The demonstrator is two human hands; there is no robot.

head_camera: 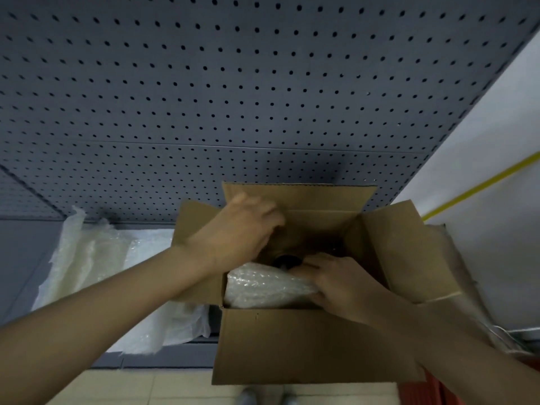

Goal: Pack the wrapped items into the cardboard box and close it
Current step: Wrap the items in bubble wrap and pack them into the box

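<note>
1. The right hand [336, 283] sits just right of the frame's centre, inside the open top of the cardboard box [306, 346]. Its fingers are curled down over the right end of a bubble-wrapped item [266, 287], pressing against the wrap.
2. The left hand [245, 229] reaches in from the lower left and hangs over the box's far left corner. Its fingers are bent and dip into the opening; what they touch, if anything, is hidden, so I cannot tell whether they grip.
3. The wrapped item lies inside the box against the near wall, pale and crinkled, filling the near half of the opening.
4. Just beyond it, between the two hands, a dark round object [286, 261] shows in the shadowed interior; it is too dim to identify.
5. All four flaps of the box stand open: the far flap upright, the left flap behind the left forearm, the right flap splayed toward the right, the near flap hanging down toward the camera.
6. To the left of the box, loose sheets of bubble wrap [96, 273] lie heaped on a grey shelf [26, 258].
7. A grey pegboard panel [233, 97] fills the upper frame behind the box.
8. A white wall with a yellow stripe [482, 185] takes the right edge.
9. Shoe tips [248, 399] show at the bottom edge on a tiled floor.
</note>
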